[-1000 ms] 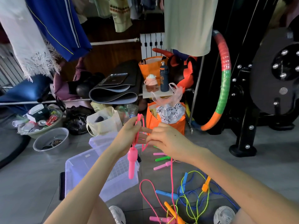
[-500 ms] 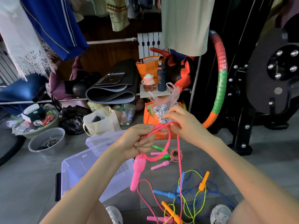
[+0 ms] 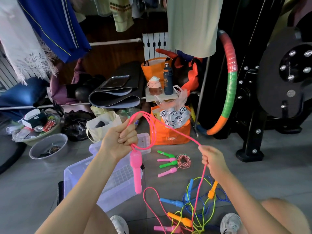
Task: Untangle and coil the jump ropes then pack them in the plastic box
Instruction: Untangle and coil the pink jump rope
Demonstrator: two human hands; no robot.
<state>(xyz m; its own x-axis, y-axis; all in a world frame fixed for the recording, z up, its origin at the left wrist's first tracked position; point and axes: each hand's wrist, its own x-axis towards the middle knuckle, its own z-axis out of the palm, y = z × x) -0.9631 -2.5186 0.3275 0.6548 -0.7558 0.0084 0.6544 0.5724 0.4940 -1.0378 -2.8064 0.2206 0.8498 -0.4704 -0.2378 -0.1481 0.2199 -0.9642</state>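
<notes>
Littering grey tile floor (image 3: 270, 174), tangled ropes (image 3: 175, 202)

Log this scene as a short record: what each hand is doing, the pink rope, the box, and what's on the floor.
left hand: grips several loops of the pink rope; its pink handle hangs below the fist
right hand: pinches the same rope's free length
plastic box: open on the floor, no rope visible inside
floor, coiled: striped rope with green and pink handles
floor, loose: tangle of blue, orange and yellow-green ropes; the pink rope trails into it
</notes>
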